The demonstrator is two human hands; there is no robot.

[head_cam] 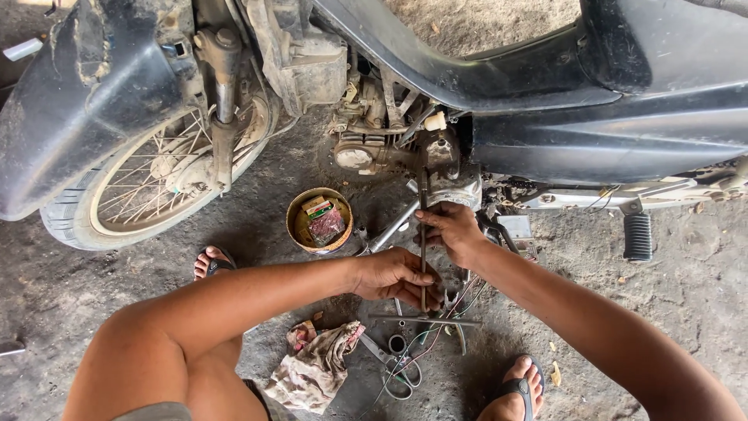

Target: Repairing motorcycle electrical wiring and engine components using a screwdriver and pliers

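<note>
At far left the front wheel (156, 175) of the motorbike (545, 101) rests on the dirt floor (686, 288), with a sandalled foot (212, 261) just below it. Right of the wheel stands a round tin (319, 221) holding small packets, and lower down a dirty rag (315, 373) lies beside scissors (401, 374) and loose wires. In the middle, the left hand (396, 277) has its fingers closed around the lower part of a long metal rod (423, 242), which stands nearly upright below the engine (389, 144). The right hand (452, 232) grips the same rod higher up, fingers wrapped tight, just under the engine casing. Below the hands a T-handled wrench (425, 320) lies flat on the floor. Farther right are a footpeg (637, 236) and the other foot (518, 390). As a judgement: if the rod's top end is not seated squarely on whatever it meets under the casing, which I cannot see, it could slip off under force and knuckles could strike the engine. The wires and tools underfoot could snag or be kicked, and the tin sits close enough to the left forearm to be tipped.
</note>
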